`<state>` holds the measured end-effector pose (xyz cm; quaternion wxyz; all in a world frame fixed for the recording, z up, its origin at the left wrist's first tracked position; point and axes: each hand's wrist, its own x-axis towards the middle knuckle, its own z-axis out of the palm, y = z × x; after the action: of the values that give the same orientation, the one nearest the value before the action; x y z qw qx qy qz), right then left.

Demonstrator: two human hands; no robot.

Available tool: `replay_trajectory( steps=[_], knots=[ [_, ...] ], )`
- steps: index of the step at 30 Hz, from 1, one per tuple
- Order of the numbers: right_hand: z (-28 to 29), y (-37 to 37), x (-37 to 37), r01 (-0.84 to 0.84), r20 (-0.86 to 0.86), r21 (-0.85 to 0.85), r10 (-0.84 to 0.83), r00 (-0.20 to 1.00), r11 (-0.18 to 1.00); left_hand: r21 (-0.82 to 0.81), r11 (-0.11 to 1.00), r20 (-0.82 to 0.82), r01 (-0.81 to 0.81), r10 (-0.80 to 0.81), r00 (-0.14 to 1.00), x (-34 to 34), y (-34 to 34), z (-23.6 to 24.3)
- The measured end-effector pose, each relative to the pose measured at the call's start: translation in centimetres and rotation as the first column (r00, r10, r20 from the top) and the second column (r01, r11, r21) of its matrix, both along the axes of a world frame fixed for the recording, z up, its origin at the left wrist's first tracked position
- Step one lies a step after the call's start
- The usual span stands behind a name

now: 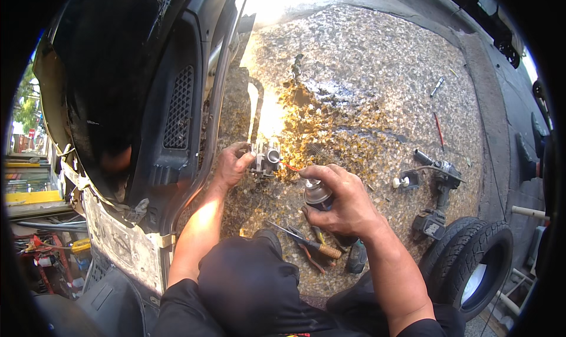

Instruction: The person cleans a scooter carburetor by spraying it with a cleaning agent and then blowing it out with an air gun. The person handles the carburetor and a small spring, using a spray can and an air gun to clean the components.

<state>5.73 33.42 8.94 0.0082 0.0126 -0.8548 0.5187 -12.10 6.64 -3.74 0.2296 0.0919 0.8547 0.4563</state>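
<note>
My left hand (234, 163) grips a small silver metal part (265, 159) with a round bore, a throttle body or carburetor, beside the edge of the vehicle's dark plastic panel (178, 110). My right hand (342, 198) is closed around a spray can (317, 192), forefinger at its top. The can's thin red straw (289, 166) points at the bore. Below my hands, screwdrivers (312, 244) and pliers lie on the pebbled ground beside my dark-trousered knee. Behind the metal part, a wet, amber-stained patch (312, 116) spreads over the ground.
A cordless impact driver (436, 201) with a long socket, a small part with white fittings (407, 181), a red rod (438, 131) and a small metal tool (437, 86) lie to the right. Tires (483, 266) stand at lower right. Tool-laden red racks (50, 254) are at far left.
</note>
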Motion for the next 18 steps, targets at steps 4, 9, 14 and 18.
replay_trajectory(
  steps=[4,9,14,18],
  knots=[
    [-0.9,0.2,-0.2,0.043,-0.025,-0.006,-0.043,0.999,0.999,-0.069,0.997,-0.043,0.016,-0.019,0.999,0.0,0.1,0.5],
    [-2.0,0.3,-0.1,0.115,-0.117,-0.008,-0.115,0.986,0.993,-0.262,0.965,-0.029,-0.012,0.004,1.0,0.9,0.5,0.3],
    [-3.6,-0.7,0.2,0.106,-0.019,-0.017,-0.106,0.994,0.994,-0.357,0.932,0.064,-0.058,0.086,0.994,1.5,1.1,0.0],
    [-4.6,-0.9,0.5,0.103,0.065,0.002,-0.103,0.993,0.995,-0.485,0.874,0.011,0.011,-0.006,1.0,2.1,1.7,0.2]
  ],
)
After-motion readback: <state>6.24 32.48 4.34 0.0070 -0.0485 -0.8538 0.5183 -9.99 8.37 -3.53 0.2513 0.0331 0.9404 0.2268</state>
